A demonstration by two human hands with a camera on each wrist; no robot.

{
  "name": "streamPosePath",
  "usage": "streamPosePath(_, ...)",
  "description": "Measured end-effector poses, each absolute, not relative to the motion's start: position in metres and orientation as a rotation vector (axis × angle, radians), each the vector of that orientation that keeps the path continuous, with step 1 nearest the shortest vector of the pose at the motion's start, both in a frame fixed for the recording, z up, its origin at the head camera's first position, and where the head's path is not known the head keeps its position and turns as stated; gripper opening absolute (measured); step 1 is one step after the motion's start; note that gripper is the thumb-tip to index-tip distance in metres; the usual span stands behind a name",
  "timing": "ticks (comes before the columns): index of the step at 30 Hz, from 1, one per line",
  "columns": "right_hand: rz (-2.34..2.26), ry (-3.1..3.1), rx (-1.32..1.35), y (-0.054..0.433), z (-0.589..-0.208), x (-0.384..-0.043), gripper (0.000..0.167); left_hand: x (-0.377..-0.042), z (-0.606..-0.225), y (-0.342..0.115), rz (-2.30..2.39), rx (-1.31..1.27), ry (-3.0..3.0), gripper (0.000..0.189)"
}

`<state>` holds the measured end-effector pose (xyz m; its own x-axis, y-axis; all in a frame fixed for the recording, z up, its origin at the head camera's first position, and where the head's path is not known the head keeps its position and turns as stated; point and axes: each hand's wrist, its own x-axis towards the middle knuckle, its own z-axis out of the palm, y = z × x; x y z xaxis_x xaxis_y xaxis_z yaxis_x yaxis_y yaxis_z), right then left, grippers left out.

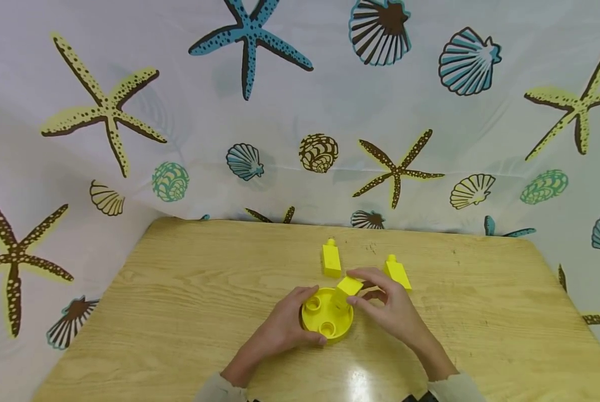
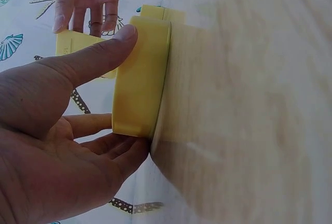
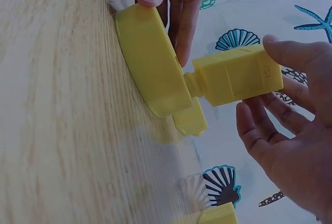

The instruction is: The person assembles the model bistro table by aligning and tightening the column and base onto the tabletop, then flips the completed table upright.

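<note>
Your right fingers (image 1: 369, 273) are closed in a pinch on the block (image 1: 350, 286), gripping its outer end, presumably to leave its neck (image 3: 193, 84) free toward the dish (image 1: 341, 324). Your left fingers (image 1: 306, 291) curl round the dish's left side, thumb opposite, probably to stop it turning on the bench (image 1: 204, 279). The block stands tilted over the dish's far right part. A second block (image 1: 332, 261) lies beyond the dish; a third block (image 1: 398, 273), beyond it to the right.

Only the head view shows inside the dish, where two sockets (image 1: 313, 303) are visible. The right wrist view shows the neck at the dish's rim and raised characters on the block; whether the neck is seated, you cannot tell.
</note>
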<state>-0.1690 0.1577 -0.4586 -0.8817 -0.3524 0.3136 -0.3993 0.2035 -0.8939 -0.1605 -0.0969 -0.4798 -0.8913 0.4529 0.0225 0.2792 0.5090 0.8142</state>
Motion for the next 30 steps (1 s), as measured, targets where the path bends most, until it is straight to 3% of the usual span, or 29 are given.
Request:
streamPosePath(14,1.902,-2.467,0.831,0.17,-0.452,-0.171,0.039,-0.162,-0.478,-0.096,1.334,0.626,2.563,0.1)
streamPosePath(25,1.996,-2.398,0.764,0.166,-0.451,-0.172,0.033,-0.163,-0.477,-0.095,1.331,0.617,2.562,0.099)
streamPosePath(30,1.974,-2.411,0.713,0.163,-0.456,-0.17,0.038,-0.161,-0.478,-0.096,1.311,0.604,2.57,0.099)
